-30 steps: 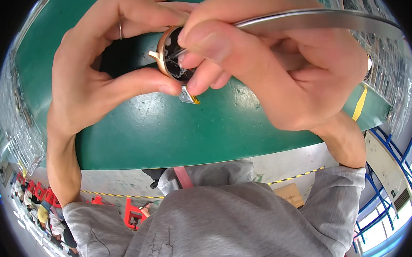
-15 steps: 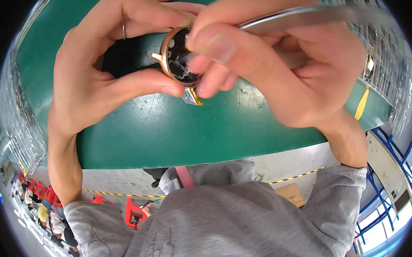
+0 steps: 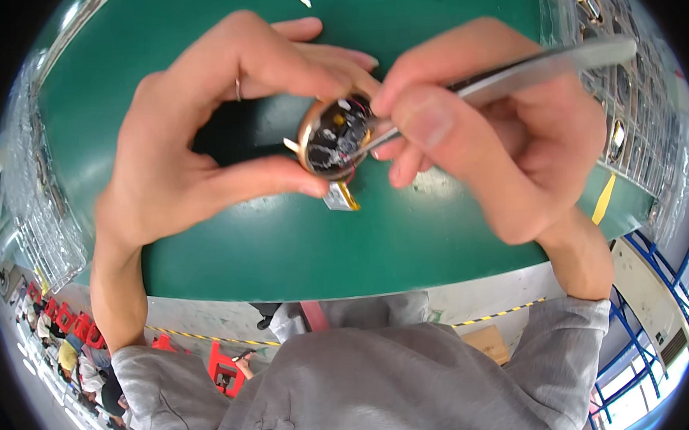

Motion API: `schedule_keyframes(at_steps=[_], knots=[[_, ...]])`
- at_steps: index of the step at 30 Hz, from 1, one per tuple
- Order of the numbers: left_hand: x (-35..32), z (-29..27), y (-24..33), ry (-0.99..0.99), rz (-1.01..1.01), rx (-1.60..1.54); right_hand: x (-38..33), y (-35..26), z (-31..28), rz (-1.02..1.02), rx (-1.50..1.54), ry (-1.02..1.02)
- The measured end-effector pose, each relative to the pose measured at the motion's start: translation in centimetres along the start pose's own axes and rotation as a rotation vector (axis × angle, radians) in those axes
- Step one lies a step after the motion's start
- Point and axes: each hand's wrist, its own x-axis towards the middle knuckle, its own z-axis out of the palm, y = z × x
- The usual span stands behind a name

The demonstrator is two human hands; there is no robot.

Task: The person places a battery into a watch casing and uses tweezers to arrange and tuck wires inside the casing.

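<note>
Left hand (image 3: 193, 157) pinching round module (image 3: 334, 136); right hand (image 3: 504, 140) pinching tweezers (image 3: 508, 74). Steady your wrists; tips apparently inside.

My right hand (image 3: 504, 136) has drawn back, uncovering the round brass-rimmed part (image 3: 334, 135); my metal tweezers (image 3: 508, 74) now probe it.

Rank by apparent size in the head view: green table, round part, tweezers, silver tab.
1. Green table
2. Tweezers, long but thin
3. Round part; close to the tweezers in area, so unsure
4. Silver tab
</note>
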Motion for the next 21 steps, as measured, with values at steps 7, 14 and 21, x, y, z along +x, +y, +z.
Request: schedule_keyframes(at_steps=[7,14,21], knots=[[0.3,0.2,0.6,0.013,-0.026,-0.023,0.1,0.1,-0.5,-0.103,-0.058,-0.034],[0.3,0.4,0.8,0.038,-0.042,-0.057,0.4,-0.2,-1.2,-0.168,-0.146,-0.107],[0.1,0.6,1.5,0.07,-0.065,-0.028,0.0,0.7,0.1,-0.119,-0.041,-0.004]])
